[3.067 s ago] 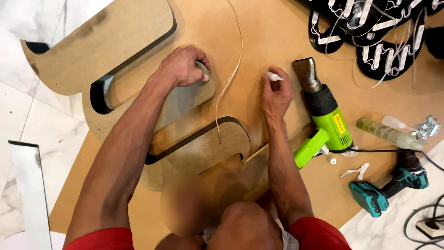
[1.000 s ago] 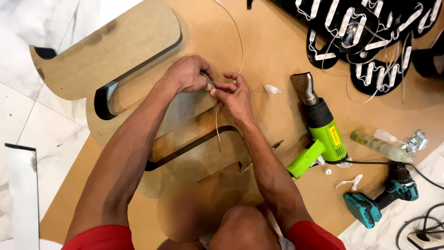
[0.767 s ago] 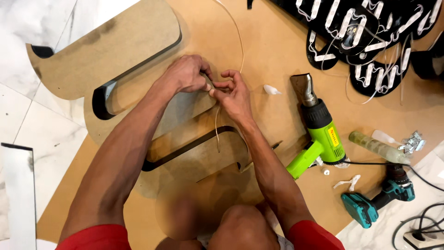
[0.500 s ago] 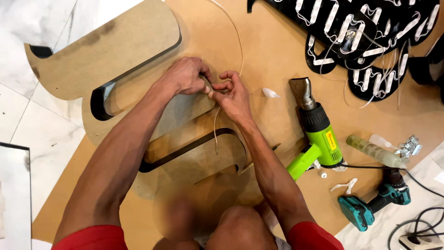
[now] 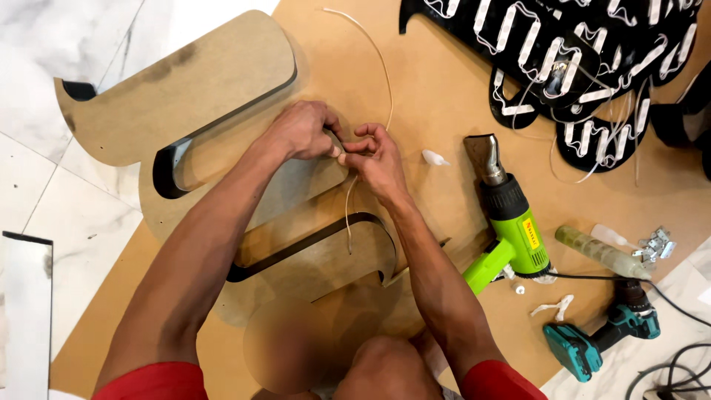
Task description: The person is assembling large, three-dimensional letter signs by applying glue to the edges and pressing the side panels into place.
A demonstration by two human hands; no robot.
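My left hand (image 5: 302,132) and my right hand (image 5: 378,157) meet fingertip to fingertip over the edge of a large curved wooden letter shape (image 5: 222,89) with a black side band. Both pinch a thin white flexible strip (image 5: 378,55) at the same spot. The strip arcs away toward the top of the view, and a short end hangs down over the letter below my hands (image 5: 348,215). A small white glue bottle (image 5: 435,158) lies just right of my right hand.
A green and black heat gun (image 5: 511,222) lies to the right on the brown board (image 5: 444,81). Nearby are a teal cordless drill (image 5: 600,337), a pale green tube (image 5: 600,252), small metal clips (image 5: 655,243) and black letter shapes with white light strips (image 5: 585,59). Marble floor (image 5: 44,44) is at left.
My right hand left the small white bottle on the board and moved left to join my left hand on the white strip. Since then both hands stay pinched together.
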